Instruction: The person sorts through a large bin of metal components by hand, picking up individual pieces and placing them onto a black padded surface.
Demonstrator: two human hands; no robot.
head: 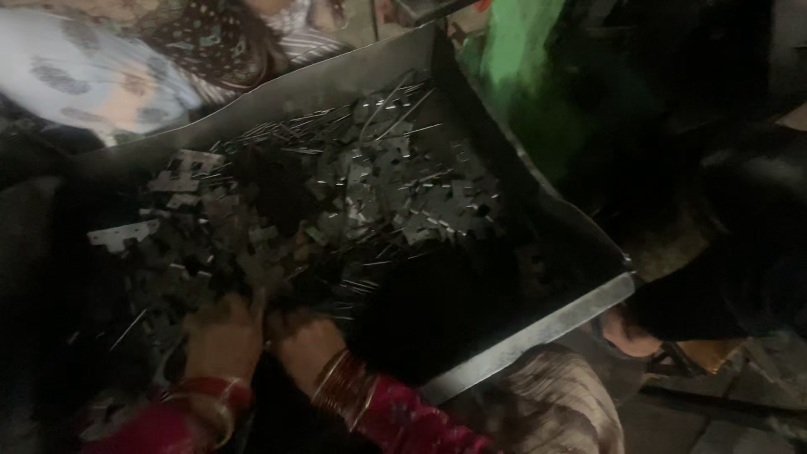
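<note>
Both hands, the left hand and right hand, rest knuckles-up at the near edge of the heap of small flat grey metal plates and thin pins in the large grey sheet-metal tray. Their fingers dig under the pieces, so I cannot tell their grip. The parts look stiff, light and sharp-edged, best pinched by their flat faces.

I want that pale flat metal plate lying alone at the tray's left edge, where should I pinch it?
Judging by its pose, pinch the flat metal plate by its free left end, coming from the left: that end sticks out clear of the heap, while its right end runs into the pile.
</note>
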